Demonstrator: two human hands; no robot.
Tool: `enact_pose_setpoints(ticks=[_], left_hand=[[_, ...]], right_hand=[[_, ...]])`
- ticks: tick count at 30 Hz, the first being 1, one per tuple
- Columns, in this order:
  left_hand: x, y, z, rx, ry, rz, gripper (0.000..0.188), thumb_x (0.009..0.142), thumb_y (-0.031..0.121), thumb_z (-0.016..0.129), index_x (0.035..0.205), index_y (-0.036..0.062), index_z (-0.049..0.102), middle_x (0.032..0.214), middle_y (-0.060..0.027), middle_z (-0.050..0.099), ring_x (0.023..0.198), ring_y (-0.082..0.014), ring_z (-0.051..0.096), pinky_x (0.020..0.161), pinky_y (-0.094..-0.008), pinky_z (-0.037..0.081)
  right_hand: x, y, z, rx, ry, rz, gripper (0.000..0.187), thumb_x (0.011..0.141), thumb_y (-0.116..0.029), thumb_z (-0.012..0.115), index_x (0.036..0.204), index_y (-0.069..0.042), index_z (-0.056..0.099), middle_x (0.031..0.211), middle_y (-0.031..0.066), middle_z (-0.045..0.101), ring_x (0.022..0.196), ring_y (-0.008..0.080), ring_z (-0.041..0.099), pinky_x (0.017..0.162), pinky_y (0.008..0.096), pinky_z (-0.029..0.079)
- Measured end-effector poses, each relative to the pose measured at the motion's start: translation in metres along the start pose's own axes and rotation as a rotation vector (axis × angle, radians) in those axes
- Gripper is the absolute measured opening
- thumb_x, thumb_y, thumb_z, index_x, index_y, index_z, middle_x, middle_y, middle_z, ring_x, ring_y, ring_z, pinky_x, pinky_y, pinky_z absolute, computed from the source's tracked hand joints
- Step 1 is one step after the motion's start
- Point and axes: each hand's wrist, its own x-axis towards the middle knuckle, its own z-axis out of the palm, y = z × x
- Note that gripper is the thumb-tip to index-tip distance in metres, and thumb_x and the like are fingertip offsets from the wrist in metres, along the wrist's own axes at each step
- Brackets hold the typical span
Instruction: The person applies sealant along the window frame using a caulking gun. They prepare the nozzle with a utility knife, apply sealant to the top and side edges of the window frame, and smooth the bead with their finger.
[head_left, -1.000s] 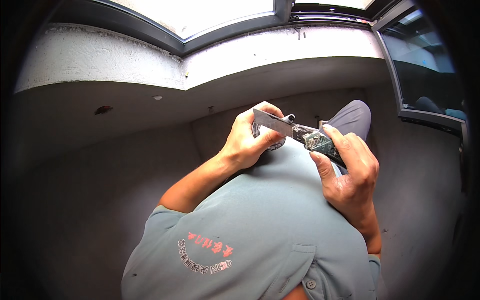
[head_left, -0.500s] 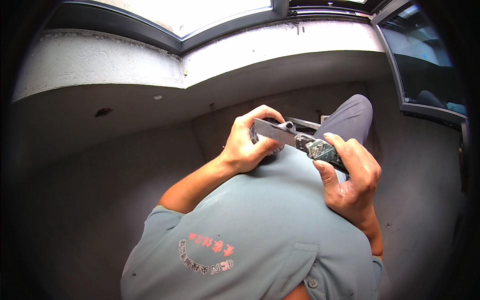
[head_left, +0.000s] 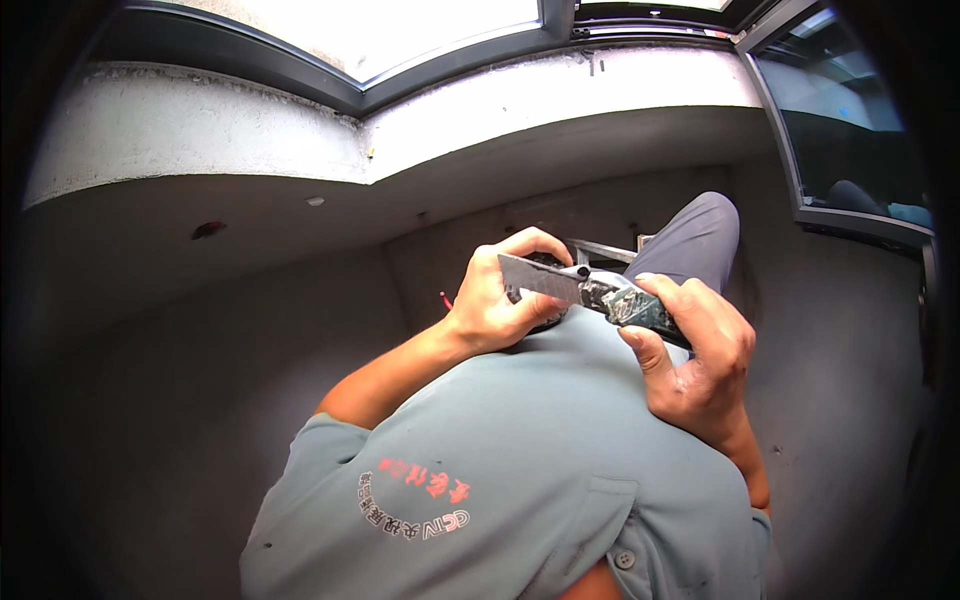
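A utility knife (head_left: pixel 632 306) with a worn, smeared dark-green handle is closed in my right hand (head_left: pixel 705 350). Its broad flat grey blade (head_left: pixel 540 279) points left across the front of my left hand (head_left: pixel 490 305). The left fingers and thumb curl round a dark, roundish object (head_left: pixel 546 324), mostly covered by the blade and the hand, so its kind is unclear. A small round dark end shows beside the blade, close to where it meets the handle. Both hands are in front of my chest, above the grey-green shirt (head_left: pixel 500 420).
My raised knee (head_left: pixel 700 235) in dark trousers is beyond the right hand. A metal bar (head_left: pixel 605 249) lies behind the knife. Ahead runs a pale ledge (head_left: pixel 560 115) under a dark window frame (head_left: pixel 365 98). An open glazed sash (head_left: pixel 840 120) stands at the right.
The knife blade has shifted slightly left and down over the left hand. My right hand has moved a little left with it. Both grips are unchanged.
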Motion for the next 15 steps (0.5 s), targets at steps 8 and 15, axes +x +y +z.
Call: enact_pose_setpoints(ticks=[8, 15], left_hand=[[-0.0004, 0.0002, -0.0019, -0.069, 0.039, 0.159, 0.049, 0.088, 0.042, 0.083, 0.108, 0.0012, 0.064, 0.078, -0.0013, 0.068, 0.069, -0.0064, 0.061, 0.062, -0.0244, 0.049], [-0.0041, -0.0033, 0.0003, -0.018, 0.077, 0.181, 0.05, 0.089, 0.045, 0.083, 0.107, 0.0017, 0.065, 0.077, -0.0005, 0.068, 0.07, -0.006, 0.061, 0.063, -0.024, 0.049]], right_hand=[[0.0061, 0.0033, 0.0026, -0.001, 0.039, -0.026, 0.035, 0.082, -0.024, 0.083, 0.105, -0.001, 0.071, 0.072, 0.011, 0.059, 0.06, 0.0297, 0.057, 0.056, 0.0383, 0.045], [0.0084, 0.0024, 0.001, 0.024, 0.009, -0.023, 0.034, 0.081, -0.023, 0.084, 0.104, -0.001, 0.071, 0.072, 0.0104, 0.06, 0.059, 0.0293, 0.057, 0.056, 0.0377, 0.045]])
